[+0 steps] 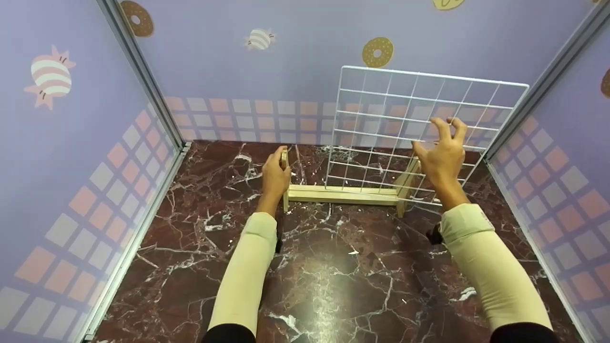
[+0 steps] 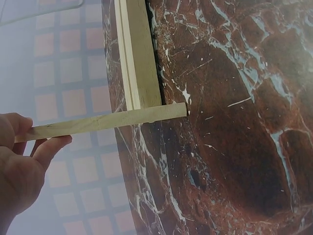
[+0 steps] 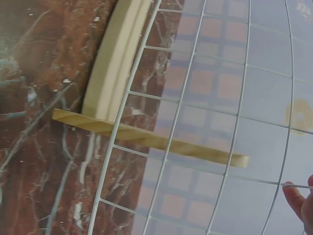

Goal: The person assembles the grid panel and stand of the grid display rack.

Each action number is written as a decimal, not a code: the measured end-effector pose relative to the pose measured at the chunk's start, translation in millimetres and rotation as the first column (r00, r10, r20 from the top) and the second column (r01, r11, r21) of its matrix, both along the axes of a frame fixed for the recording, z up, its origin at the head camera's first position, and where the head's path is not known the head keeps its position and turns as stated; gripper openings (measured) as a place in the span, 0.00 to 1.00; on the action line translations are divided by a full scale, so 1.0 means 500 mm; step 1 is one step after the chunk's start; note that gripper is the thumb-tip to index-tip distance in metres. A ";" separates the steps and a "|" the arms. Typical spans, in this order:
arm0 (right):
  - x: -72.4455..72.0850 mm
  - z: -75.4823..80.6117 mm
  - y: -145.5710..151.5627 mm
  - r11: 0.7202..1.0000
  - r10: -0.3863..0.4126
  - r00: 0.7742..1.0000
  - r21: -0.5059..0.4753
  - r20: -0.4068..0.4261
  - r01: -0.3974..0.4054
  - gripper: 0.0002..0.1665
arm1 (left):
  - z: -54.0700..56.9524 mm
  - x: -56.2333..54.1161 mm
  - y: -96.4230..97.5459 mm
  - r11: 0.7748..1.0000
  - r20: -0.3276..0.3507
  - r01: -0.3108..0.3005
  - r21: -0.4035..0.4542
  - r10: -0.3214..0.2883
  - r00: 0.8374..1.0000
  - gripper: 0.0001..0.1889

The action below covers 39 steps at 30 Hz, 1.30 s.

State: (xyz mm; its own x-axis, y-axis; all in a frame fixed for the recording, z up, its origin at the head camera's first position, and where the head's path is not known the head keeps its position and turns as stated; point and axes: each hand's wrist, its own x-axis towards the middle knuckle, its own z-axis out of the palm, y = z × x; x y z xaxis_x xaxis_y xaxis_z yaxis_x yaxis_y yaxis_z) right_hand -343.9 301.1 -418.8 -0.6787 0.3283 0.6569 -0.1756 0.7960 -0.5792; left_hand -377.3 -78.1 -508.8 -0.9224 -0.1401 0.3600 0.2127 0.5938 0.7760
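left hand (image 1: 275,176): gripping, thumb and fingers pinching the left end board (image 2: 102,121) of a wooden stand near its upper end. the left wrist view confirms the board between thumb and fingers, its far end at the marbled surface (image 1: 329,281). right hand (image 1: 444,157): gripping, fingers curled at the wires of a white wire grid (image 1: 408,118); the right wrist view shows only fingertips at a wire, by the frame's edge.

the grid is raised and tilted, upper edge against the view of the rear wall, lower edge across the view of the stand's right part. contact between grid and stand: cannot be determined.

the stand is on the surface, near the rear wall. its crossbar (image 1: 343,194), showing a lengthwise groove or step, runs between the left end board and the right end board (image 1: 407,178); the latter is seen partly through the grid, just beside the right hand.

both forearms are in pale sleeves (image 1: 243,271), dark at the lower frame edge. the surface is dark red with white veining. the rear wall (image 1: 305,71), left wall (image 1: 100,128) and right wall (image 1: 562,138) are lilac, with pink and whitish squares along the bottom. doughnut prints (image 1: 369,53) and striped sweet prints (image 1: 260,40) are noted above. grey strips (image 1: 147,85) line the corners.
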 end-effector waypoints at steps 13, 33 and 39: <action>-0.011 0.067 -0.022 0.999 0.036 0.999 -0.016 -0.027 -0.036 0.34 | 0.007 -0.002 0.005 1.000 0.014 0.005 0.015 -0.006 1.000 0.31; -0.034 0.146 -0.075 0.998 0.061 0.996 -0.020 -0.065 -0.062 0.34 | 0.001 0.000 -0.002 1.000 -0.019 0.000 -0.018 0.000 1.000 0.31; -0.039 0.163 -0.092 0.997 0.076 0.996 -0.022 -0.051 -0.077 0.34 | 0.001 0.003 -0.003 1.000 -0.018 -0.003 -0.008 0.003 1.000 0.31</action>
